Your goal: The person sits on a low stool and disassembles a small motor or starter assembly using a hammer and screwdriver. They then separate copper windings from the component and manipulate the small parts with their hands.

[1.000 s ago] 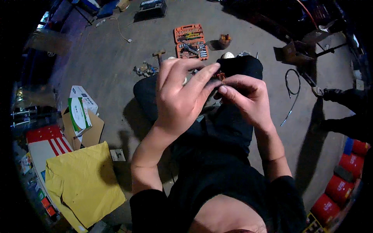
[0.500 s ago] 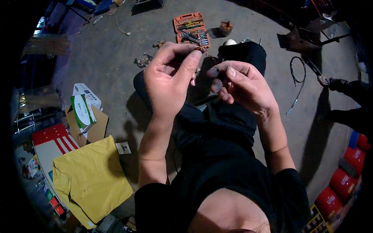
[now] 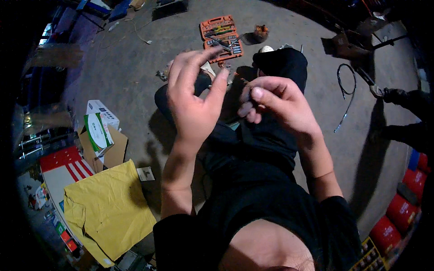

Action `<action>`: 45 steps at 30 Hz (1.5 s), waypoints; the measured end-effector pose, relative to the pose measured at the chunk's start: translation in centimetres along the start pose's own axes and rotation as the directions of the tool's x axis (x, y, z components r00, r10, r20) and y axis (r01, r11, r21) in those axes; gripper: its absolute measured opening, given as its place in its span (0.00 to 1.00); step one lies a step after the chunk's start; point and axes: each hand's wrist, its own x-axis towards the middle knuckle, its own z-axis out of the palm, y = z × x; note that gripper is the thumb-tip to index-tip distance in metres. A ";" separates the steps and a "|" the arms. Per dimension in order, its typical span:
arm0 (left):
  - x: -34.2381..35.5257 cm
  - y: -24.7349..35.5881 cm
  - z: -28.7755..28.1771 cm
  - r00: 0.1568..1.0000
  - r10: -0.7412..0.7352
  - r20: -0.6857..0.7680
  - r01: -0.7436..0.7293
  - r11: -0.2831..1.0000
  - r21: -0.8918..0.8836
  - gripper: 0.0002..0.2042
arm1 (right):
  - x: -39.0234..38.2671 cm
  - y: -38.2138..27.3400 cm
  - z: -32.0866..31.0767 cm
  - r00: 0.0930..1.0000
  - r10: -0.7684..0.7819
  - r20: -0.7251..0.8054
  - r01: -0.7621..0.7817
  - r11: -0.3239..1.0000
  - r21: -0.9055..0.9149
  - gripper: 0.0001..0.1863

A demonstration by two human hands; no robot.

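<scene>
Above lap: right hand [image 3: 275,106] pinches small dark part [image 3: 247,95]; left hand [image 3: 194,101] spread wide beside it.

Left hand [image 3: 192,101] raised, back to camera, fingers spread and loosely extended, thumb out to the right. Right hand [image 3: 275,106] just beside it, fingers curled inward, thumb laid across on top. Both forearms bare, rising from lower edge, converging upward.

Black short-sleeved shirt, black trousers
</scene>
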 end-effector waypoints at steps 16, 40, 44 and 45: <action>-9.1 -3.6 0.0 0.962 -0.111 0.248 0.076 0.986 0.146 0.09 | 0.7 5.8 0.0 0.978 -0.203 0.042 0.129 0.440 -0.889 0.09; -14.3 -2.0 11.1 -0.190 0.295 0.937 -0.854 0.421 -0.305 0.11 | 9.2 -6.5 0.8 0.787 -0.481 0.385 0.557 0.287 -0.779 0.34; -15.5 -0.4 13.9 -0.350 0.033 0.936 -0.892 0.294 -0.344 0.11 | 11.7 -8.7 14.1 0.485 -0.110 0.868 0.865 0.204 -0.458 0.38; -16.5 -0.8 16.0 -0.391 0.001 0.921 -0.905 0.182 -0.384 0.10 | 11.7 -8.1 16.2 0.427 0.081 0.901 0.878 0.202 -0.434 0.39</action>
